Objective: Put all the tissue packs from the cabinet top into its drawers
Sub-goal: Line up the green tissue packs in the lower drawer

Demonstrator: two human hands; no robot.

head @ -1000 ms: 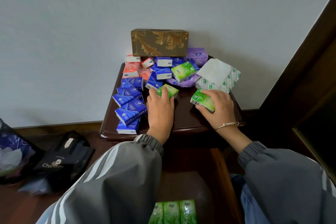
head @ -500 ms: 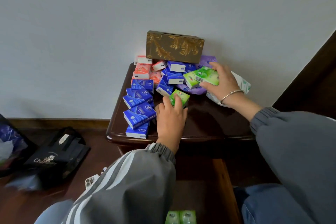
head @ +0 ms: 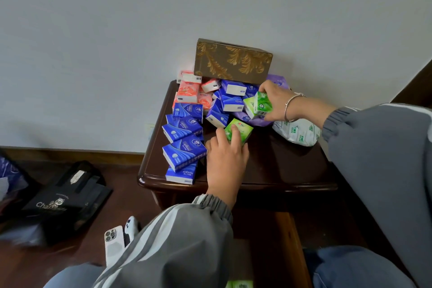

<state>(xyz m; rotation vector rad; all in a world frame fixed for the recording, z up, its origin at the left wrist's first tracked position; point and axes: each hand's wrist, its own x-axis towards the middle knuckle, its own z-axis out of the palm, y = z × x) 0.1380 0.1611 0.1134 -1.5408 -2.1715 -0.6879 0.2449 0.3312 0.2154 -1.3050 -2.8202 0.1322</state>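
On the dark wooden cabinet top (head: 280,170) lie several tissue packs: blue ones (head: 184,147) along the left edge, pink ones (head: 188,92) at the back left, blue-and-white ones (head: 233,98) in the middle. My left hand (head: 225,159) grips a green pack (head: 240,128) near the centre. Further back, my right hand (head: 278,103) holds two green packs (head: 259,105) together above a purple pack (head: 250,118). A white soft pack with green print (head: 297,132) lies at the right under my right wrist.
A gold-patterned brown tissue box (head: 233,61) stands against the wall at the back. The open drawer (head: 292,252) is below the cabinet top, with green packs (head: 240,284) at the frame's bottom edge. A black bag (head: 63,201) and a phone (head: 113,243) lie on the floor at left.
My right hand carried its green pack from the front right to the back and took hold of a second green pack there. My left hand stayed gripping its green pack.
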